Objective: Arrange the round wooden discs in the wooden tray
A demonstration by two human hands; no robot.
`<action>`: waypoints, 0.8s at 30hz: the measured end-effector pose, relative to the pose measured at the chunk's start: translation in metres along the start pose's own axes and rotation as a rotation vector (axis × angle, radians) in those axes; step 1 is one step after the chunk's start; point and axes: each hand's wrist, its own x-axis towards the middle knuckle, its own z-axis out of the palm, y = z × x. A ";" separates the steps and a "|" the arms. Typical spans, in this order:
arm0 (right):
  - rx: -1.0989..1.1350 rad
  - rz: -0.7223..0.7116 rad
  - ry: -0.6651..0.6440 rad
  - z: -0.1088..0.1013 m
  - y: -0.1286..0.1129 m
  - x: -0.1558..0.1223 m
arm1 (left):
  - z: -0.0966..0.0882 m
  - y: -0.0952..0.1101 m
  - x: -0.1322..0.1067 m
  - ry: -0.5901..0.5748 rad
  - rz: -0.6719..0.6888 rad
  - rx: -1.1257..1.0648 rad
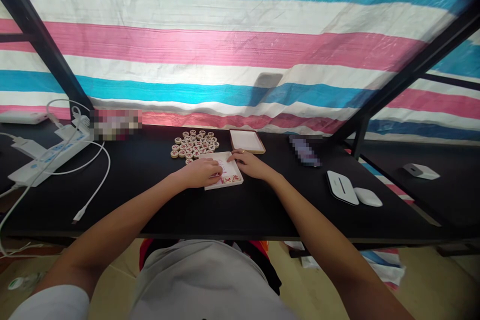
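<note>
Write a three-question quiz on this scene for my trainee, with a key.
1. True or false: the power strip lies to the left of the game pieces.
2. Which is nearer the game pieces: a) the right hand; b) the left hand?
3. Fill in: the white box lies ____ the person than the brown-edged box.

Key: 1. True. 2. b. 3. nearer to.
</note>
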 end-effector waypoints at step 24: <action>-0.002 -0.004 0.002 0.000 0.001 0.000 | 0.004 0.001 0.000 0.061 0.020 -0.041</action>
